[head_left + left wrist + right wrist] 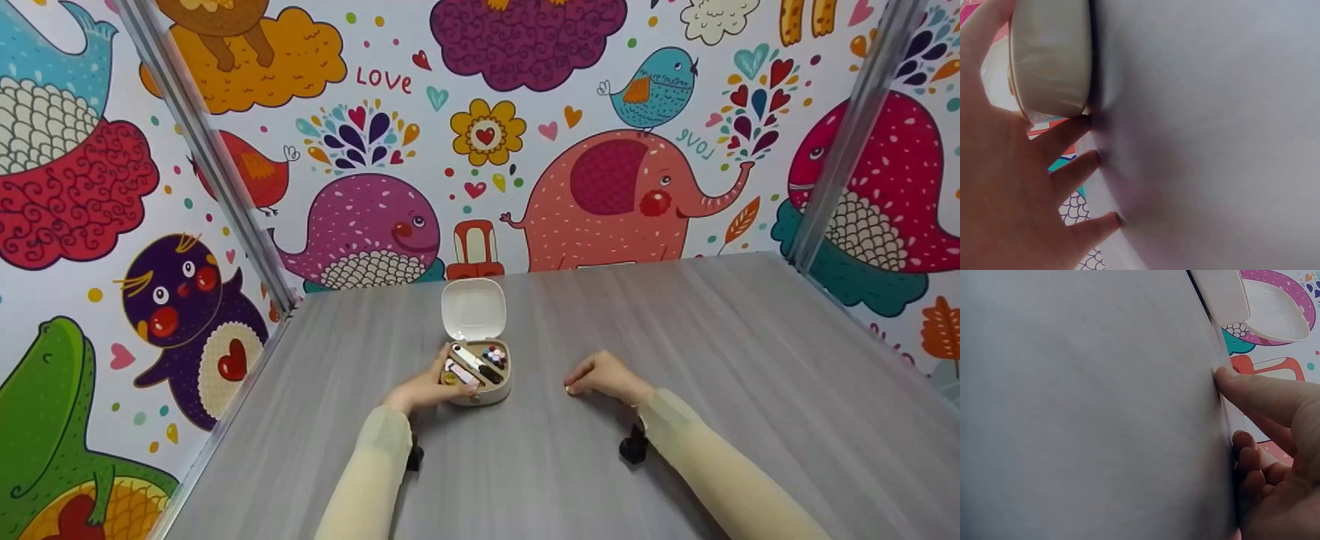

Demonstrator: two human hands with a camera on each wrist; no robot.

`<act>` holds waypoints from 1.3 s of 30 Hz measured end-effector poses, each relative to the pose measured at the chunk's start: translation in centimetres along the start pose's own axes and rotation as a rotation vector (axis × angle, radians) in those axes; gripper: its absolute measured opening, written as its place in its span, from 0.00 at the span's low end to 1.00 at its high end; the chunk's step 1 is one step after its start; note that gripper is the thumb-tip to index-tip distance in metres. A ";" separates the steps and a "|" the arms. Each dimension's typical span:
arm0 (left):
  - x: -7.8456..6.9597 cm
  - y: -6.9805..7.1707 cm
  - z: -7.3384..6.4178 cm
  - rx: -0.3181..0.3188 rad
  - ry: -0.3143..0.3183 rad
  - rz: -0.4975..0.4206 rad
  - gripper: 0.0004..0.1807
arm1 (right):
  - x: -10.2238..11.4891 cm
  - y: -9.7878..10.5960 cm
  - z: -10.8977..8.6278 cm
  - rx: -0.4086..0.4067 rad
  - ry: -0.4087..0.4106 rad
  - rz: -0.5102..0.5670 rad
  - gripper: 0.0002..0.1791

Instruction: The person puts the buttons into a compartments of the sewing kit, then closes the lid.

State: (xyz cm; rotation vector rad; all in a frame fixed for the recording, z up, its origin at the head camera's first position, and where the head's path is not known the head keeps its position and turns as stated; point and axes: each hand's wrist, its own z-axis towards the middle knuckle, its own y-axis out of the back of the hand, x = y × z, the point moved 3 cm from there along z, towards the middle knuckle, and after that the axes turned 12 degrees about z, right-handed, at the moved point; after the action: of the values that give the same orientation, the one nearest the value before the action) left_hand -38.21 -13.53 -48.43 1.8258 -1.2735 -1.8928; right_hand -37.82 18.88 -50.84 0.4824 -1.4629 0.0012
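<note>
A small white box (pixel 493 395) stands on the table with its lid (pixel 474 309) swung up at the back. My left hand (pixel 428 388) grips its left side, the thumb across the front; in the left wrist view, three spread fingertips rest on the tabletop. Inside, a white-and-black tool (pixel 477 363) lies diagonally between compartments. Several small coloured balls (pixel 494 355) fill the right compartment, and a pale pink strip and a gold round piece (pixel 450 378) sit in the left one. To the right, my right hand (pixel 609 376) pinches a tiny gold-coloured piece (pixel 568 390) at the tabletop; its kind is too small to tell.
The grey wood-grain table (pixel 525 480) reaches back to printed panels (pixel 480 195) with cartoon animals. Metal posts (pixel 214 157) stand at both back corners. A black wrist mount (pixel 634 445) sits under the right forearm, another by the left.
</note>
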 end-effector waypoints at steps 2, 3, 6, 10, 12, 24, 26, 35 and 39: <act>0.0 0.0 0.0 0.005 0.001 -0.001 0.62 | 0.0 0.0 0.0 0.003 0.009 -0.001 0.06; 0.0 0.0 0.0 0.006 0.005 0.000 0.62 | 0.0 0.0 0.0 0.004 0.012 0.000 0.06; 0.1 0.0 0.0 0.000 0.015 0.010 0.62 | 0.1 0.0 0.0 0.000 0.008 -0.006 0.05; 0.0 0.1 0.0 -0.004 0.028 0.021 0.61 | 0.1 0.1 0.0 -0.003 -0.007 -0.004 0.05; -0.1 0.1 0.0 -0.003 0.033 0.024 0.61 | 0.1 0.1 0.0 -0.002 -0.012 -0.001 0.05; 0.2 0.0 0.0 0.006 0.050 0.022 0.62 | 0.1 0.6 0.0 0.000 -0.045 0.014 0.06; 0.2 0.0 0.0 0.007 0.048 0.014 0.62 | 0.2 0.7 0.0 0.002 -0.059 0.032 0.06; 0.1 0.1 0.0 0.008 0.049 0.010 0.62 | 0.8 1.3 0.5 0.003 -0.100 0.082 0.09; 0.1 0.0 0.0 0.011 0.049 -0.001 0.61 | 1.0 1.6 0.9 -0.010 -0.130 0.096 0.09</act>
State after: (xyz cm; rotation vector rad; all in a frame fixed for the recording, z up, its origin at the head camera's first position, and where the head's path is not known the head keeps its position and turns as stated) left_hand -38.27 -13.64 -48.50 1.8665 -1.2693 -1.8329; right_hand -38.99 19.75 -49.33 0.4099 -1.6122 0.0394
